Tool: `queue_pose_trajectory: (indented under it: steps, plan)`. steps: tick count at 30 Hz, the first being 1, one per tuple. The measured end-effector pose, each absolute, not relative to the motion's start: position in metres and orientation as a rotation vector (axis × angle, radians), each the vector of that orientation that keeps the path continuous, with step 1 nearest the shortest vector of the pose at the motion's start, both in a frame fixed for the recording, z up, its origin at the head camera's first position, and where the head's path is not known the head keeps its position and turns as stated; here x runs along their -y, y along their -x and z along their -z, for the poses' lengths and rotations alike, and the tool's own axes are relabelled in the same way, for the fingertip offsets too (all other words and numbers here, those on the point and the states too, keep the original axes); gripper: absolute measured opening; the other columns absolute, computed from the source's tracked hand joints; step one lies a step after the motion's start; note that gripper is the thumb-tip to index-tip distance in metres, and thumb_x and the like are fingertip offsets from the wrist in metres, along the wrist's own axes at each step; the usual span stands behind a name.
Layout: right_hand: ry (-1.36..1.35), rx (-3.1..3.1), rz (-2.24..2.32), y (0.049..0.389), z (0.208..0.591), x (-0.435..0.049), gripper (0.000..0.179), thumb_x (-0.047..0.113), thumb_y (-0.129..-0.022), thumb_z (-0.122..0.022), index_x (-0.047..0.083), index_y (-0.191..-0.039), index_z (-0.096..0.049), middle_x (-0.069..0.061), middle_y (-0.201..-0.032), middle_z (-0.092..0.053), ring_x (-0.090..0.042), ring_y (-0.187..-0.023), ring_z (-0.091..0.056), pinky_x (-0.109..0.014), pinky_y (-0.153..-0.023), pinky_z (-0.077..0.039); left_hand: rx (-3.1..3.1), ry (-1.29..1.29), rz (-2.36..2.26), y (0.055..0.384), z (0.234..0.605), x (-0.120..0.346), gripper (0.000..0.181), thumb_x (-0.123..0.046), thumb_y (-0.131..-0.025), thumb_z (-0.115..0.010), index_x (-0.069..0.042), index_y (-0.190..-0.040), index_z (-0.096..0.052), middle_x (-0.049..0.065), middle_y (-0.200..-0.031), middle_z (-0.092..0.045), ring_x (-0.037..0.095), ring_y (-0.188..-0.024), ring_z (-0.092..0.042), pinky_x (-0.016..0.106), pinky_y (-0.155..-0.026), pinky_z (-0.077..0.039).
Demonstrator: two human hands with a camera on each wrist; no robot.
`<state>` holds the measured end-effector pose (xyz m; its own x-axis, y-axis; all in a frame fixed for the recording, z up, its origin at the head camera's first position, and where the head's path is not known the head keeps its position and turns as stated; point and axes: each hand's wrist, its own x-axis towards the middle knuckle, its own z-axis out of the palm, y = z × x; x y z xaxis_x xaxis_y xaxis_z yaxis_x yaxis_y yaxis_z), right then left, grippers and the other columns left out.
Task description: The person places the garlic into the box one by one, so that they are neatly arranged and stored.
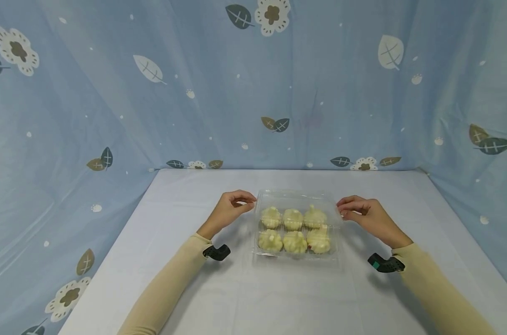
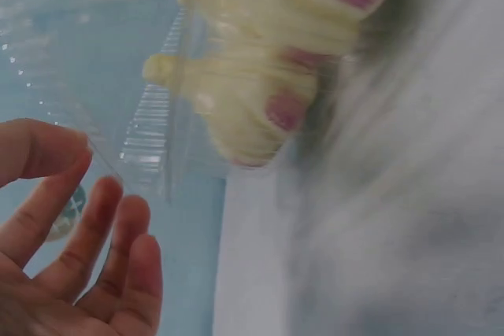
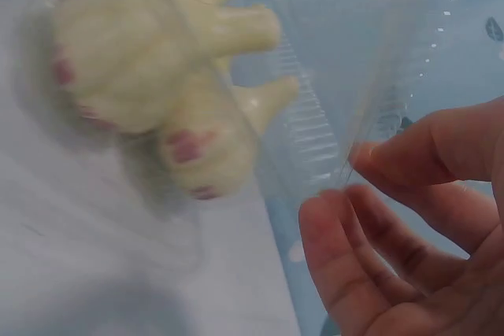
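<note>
A clear plastic clamshell box (image 1: 293, 197) holds several pale garlic bulbs (image 1: 295, 242) in two rows. At its left edge, my left hand (image 1: 232, 207) pinches the plastic between thumb and forefinger, the other fingers loosely bent in the left wrist view. On the opposite side my right hand (image 1: 370, 221) grips the edge between thumb and fingertips. Seen close up, the garlic bulbs (image 3: 209, 147) bear purple patches and have stubby stems. Whether the lid is fully closed I cannot tell.
A white cloth (image 1: 287, 298) covers the table under the box. Behind and at both sides hangs a blue curtain (image 1: 220, 107) patterned with leaves and flowers. Each wrist carries a black camera mount (image 1: 385, 264).
</note>
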<state>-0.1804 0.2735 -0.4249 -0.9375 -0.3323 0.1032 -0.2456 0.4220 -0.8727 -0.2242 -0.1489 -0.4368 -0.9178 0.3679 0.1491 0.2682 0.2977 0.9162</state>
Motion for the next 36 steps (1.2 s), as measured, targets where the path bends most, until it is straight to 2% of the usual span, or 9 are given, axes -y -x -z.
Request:
queue_pose_trajectory:
  steps: [5, 7, 10, 14, 19, 23, 27, 33, 36]
  plan:
    - [0.575, -2.649, 1.519, 0.167, 0.436, -0.271, 0.028, 0.014, -0.102, -0.067, 0.000, -0.126, -0.071, -0.015, -0.136, -0.058, 0.008, -0.113, -0.057, -0.016, -0.089, -0.057, -2.465, -0.610, -1.679, 0.219, 0.442, 0.151, 0.024, -0.014, -0.097, -0.074, -0.006, -0.119, -0.074, 0.014, -0.125, -0.069, 0.027, -0.111, -0.068, 0.030, -0.087, -0.059]
    - [0.573, -2.661, 1.496, 0.160, 0.438, -0.270, 0.031, 0.015, -0.102, -0.066, 0.002, -0.130, -0.069, -0.014, -0.136, -0.058, 0.005, -0.110, -0.058, -0.018, -0.087, -0.057, -2.479, -0.599, -1.673, 0.218, 0.443, 0.151, 0.023, -0.014, -0.096, -0.074, -0.007, -0.118, -0.074, 0.014, -0.125, -0.069, 0.029, -0.111, -0.068, 0.029, -0.085, -0.059]
    - [0.549, -2.593, 1.507, 0.149, 0.441, -0.270, 0.039, 0.017, -0.103, -0.065, 0.005, -0.141, -0.062, -0.016, -0.140, -0.056, -0.002, -0.103, -0.062, -0.028, -0.081, -0.060, -2.509, -0.587, -1.653, 0.216, 0.445, 0.149, 0.022, -0.011, -0.095, -0.074, -0.007, -0.117, -0.074, 0.014, -0.125, -0.068, 0.031, -0.109, -0.069, 0.028, -0.082, -0.059]
    - [0.520, -2.425, 1.545, 0.136, 0.442, -0.269, 0.056, 0.016, -0.104, -0.064, 0.007, -0.155, -0.045, -0.023, -0.137, -0.052, -0.008, -0.101, -0.064, -0.038, -0.076, -0.063, -2.549, -0.546, -1.611, 0.212, 0.446, 0.146, 0.022, -0.010, -0.095, -0.074, -0.008, -0.117, -0.073, 0.014, -0.124, -0.069, 0.030, -0.107, -0.070, 0.030, -0.080, -0.059]
    - [0.540, -2.238, 1.504, 0.129, 0.441, -0.272, 0.076, 0.015, -0.105, -0.060, 0.013, -0.167, -0.016, -0.031, -0.137, -0.047, -0.019, -0.099, -0.070, -0.040, -0.077, -0.063, -2.590, -0.485, -1.568, 0.208, 0.448, 0.146, 0.027, -0.018, -0.095, -0.076, -0.012, -0.121, -0.071, 0.011, -0.122, -0.070, 0.023, -0.103, -0.069, 0.032, -0.079, -0.058]
    - [0.566, -2.118, 1.491, 0.130, 0.444, -0.273, 0.084, 0.013, -0.107, -0.056, 0.018, -0.169, 0.000, -0.034, -0.119, -0.056, -0.028, -0.088, -0.068, -0.042, -0.075, -0.062, -2.619, -0.461, -1.534, 0.200, 0.448, 0.149, 0.034, -0.020, -0.096, -0.075, -0.010, -0.128, -0.068, 0.010, -0.118, -0.070, 0.021, -0.098, -0.070, 0.032, -0.078, -0.059]
    - [0.597, -2.044, 1.519, 0.131, 0.447, -0.273, 0.085, 0.011, -0.107, -0.054, 0.016, -0.168, 0.005, -0.031, -0.101, -0.062, -0.033, -0.084, -0.064, -0.042, -0.073, -0.059, -2.629, -0.436, -1.479, 0.185, 0.446, 0.153, 0.038, -0.023, -0.099, -0.072, -0.006, -0.132, -0.066, 0.010, -0.115, -0.070, 0.020, -0.094, -0.071, 0.029, -0.075, -0.058]
    - [0.598, -2.022, 1.542, 0.129, 0.447, -0.272, 0.086, 0.011, -0.108, -0.054, 0.014, -0.167, 0.008, -0.029, -0.099, -0.064, -0.032, -0.081, -0.064, -0.042, -0.072, -0.059, -2.524, -0.401, -1.444, 0.161, 0.442, 0.157, 0.031, -0.028, -0.104, -0.060, -0.006, -0.124, -0.070, 0.014, -0.100, -0.073, 0.026, -0.076, -0.069, 0.029, -0.066, -0.054]
    - [0.590, -2.017, 1.553, 0.128, 0.447, -0.271, 0.086, 0.010, -0.108, -0.054, 0.015, -0.167, 0.008, -0.026, -0.097, -0.065, -0.029, -0.080, -0.063, -0.043, -0.072, -0.059, -2.447, -0.455, -1.403, 0.153, 0.443, 0.158, 0.032, -0.030, -0.106, -0.056, -0.005, -0.117, -0.073, 0.017, -0.090, -0.073, 0.025, -0.069, -0.066, 0.029, -0.060, -0.054]
